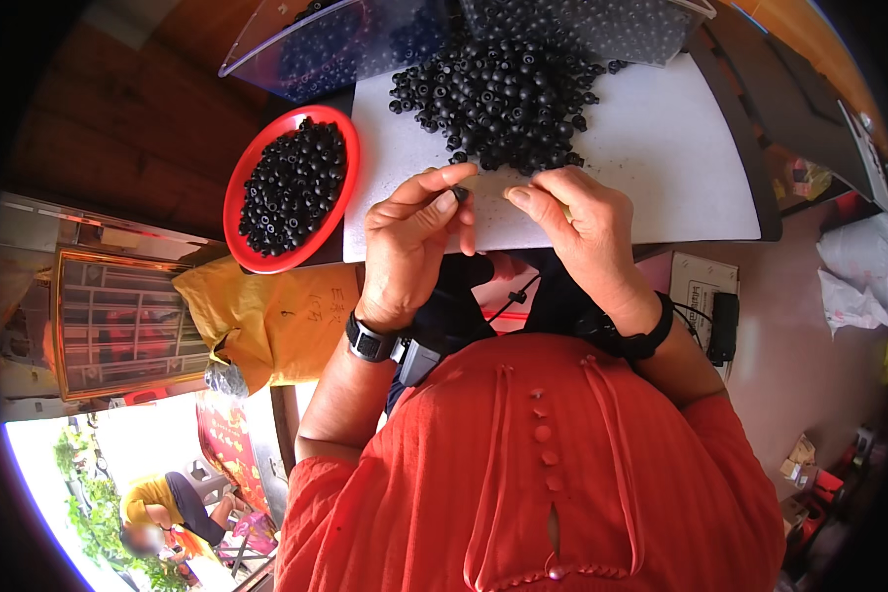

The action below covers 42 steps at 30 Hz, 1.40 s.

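Note:
My left hand (405,237) pinches a small black rounded piece (460,193) between thumb and fingers, just above the near part of a white board (661,187). To its right, my right hand (594,227) is closed in a pinch, thumb against forefinger. Whatever sits at those fingertips is too small to make out. The two hands are a short gap apart. Right beyond them lies a heap of small black rounded pieces (508,99), several showing a hole at one end. More such pieces (294,187) fill a red oval tray (235,222) left of the board.
A clear plastic bin (286,59) lies at the far edge, with black pieces in and behind it. A yellow bag (276,316) hangs at the left. At the right stand a white box (696,276) and white plastic bags (853,266). Another person (158,503) sits outside, lower left.

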Motion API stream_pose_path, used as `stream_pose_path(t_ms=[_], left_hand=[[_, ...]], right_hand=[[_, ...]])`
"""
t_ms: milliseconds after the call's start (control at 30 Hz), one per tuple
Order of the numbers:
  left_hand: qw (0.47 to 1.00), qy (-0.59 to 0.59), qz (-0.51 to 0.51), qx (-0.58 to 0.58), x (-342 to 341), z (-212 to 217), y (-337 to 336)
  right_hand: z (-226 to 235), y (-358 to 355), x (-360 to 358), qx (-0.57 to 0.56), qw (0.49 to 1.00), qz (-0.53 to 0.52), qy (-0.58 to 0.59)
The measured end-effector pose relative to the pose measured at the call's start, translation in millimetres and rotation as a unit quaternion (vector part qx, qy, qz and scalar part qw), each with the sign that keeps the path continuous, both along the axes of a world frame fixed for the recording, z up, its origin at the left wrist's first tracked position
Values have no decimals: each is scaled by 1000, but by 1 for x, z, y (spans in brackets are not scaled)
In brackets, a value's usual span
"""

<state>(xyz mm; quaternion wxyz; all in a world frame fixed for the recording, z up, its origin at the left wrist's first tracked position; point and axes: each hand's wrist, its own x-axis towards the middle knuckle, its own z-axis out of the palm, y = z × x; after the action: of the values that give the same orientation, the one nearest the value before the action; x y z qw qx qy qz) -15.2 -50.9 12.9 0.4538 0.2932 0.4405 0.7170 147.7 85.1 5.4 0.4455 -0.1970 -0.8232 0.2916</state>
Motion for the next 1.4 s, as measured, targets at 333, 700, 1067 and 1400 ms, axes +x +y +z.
stream_pose_path(t_ms=[333, 700, 1067, 1400], left_hand=[[1000, -12, 5, 1, 1, 0, 1], [1000, -16, -3, 13, 0, -2, 1], [1000, -25, 12, 14, 2, -1, 2], [997, -71, 25, -28, 8, 14, -3]], right_hand=[[-4, 2, 0, 34, 999, -2, 1], [-4, 2, 3, 11, 999, 26, 20], [1, 0, 0, -2, 1000, -3, -10], [4, 0, 7, -12, 999, 48, -3]])
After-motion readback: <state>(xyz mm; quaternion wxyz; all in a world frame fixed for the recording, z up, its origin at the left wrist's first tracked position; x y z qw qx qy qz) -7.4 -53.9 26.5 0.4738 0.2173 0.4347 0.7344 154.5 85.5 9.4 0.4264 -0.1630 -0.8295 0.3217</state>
